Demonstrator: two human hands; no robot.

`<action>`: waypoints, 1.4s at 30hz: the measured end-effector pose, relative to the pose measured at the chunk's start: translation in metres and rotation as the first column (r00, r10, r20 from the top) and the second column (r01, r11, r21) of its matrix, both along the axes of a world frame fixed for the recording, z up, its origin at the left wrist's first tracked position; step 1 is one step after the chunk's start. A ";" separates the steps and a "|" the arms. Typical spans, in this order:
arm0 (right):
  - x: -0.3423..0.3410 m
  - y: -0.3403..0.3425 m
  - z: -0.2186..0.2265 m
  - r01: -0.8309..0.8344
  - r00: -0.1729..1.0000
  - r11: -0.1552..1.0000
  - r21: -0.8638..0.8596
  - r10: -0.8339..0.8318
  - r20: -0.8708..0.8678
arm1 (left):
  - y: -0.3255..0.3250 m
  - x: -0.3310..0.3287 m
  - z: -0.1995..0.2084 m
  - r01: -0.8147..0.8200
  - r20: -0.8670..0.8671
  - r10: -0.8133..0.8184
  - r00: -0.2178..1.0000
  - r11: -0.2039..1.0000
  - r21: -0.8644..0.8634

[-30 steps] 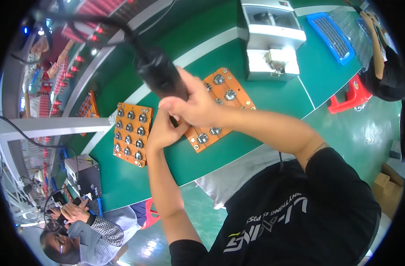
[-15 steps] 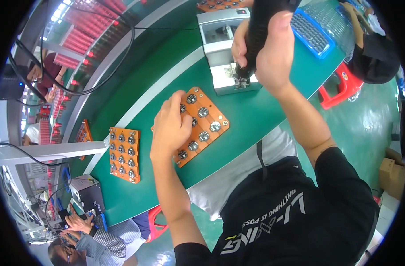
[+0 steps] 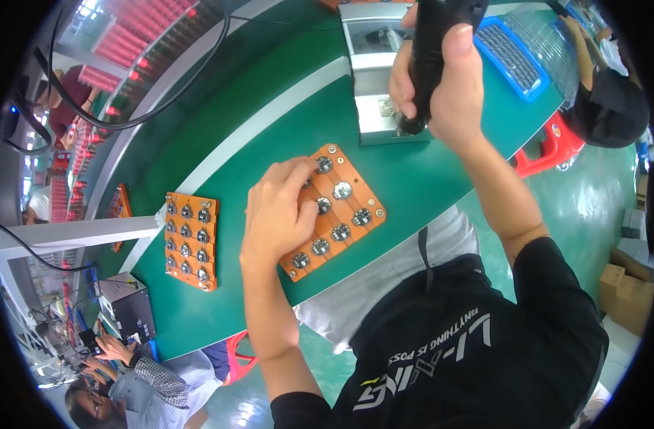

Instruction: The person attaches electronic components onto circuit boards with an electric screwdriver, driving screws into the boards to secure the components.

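Note:
My right hand (image 3: pixel 452 93) is wrapped round a black electric screwdriver (image 3: pixel 428 61), held nearly upright. The driver's lower end is over the near right part of a silver screw feeder (image 3: pixel 377 132); its tip is mostly hidden, so I cannot tell whether it touches. My left hand (image 3: pixel 277 211) rests over the far left side of an orange fixture board (image 3: pixel 352 171), fingers bent and thumb on top. Small round circuit boards (image 3: pixel 341 232) sit in rows on this fixture, several covered by the hand. A second orange fixture (image 3: pixel 191 239) with similar round parts lies to the left.
A blue tray (image 3: pixel 530 86) of small parts lies at the far right, near clear plastic trays. A white metal post (image 3: pixel 76 239) and a black box (image 3: pixel 130 311) stand at the left. Other people sit around the bench; a red stool (image 3: pixel 552 150) is at the right.
The whole view has shifted a little. Relative to the screw feeder, the screwdriver in my right hand has moved slightly right and nearer me. My left hand stays on the fixture board.

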State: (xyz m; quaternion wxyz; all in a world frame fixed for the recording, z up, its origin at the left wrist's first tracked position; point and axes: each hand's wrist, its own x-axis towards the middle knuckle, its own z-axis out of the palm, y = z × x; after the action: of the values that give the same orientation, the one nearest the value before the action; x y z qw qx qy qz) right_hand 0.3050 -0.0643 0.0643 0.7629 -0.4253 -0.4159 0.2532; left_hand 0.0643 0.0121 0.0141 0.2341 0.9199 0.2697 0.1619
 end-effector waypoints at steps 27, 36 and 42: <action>-0.067 0.062 -0.059 -0.203 0.979 0.952 0.227 0.189 0.080 | 0.005 0.002 -0.017 0.003 0.138 -0.017 0.990 0.995 0.103; -0.068 0.068 -0.060 -0.274 0.960 0.956 0.106 0.265 0.092 | 0.003 0.005 -0.015 0.017 0.114 -0.032 0.993 0.992 0.127; -0.070 0.065 -0.058 -0.297 0.953 0.950 0.092 0.290 0.083 | 0.002 0.006 -0.014 0.019 0.103 -0.033 0.994 0.991 0.133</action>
State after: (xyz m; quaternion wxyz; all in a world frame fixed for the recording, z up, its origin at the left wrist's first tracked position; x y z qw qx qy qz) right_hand 0.2349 0.0004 0.0066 0.7230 -0.3271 -0.5129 0.3273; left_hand 0.0699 0.0141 0.0003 0.1889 0.9270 0.2339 0.2244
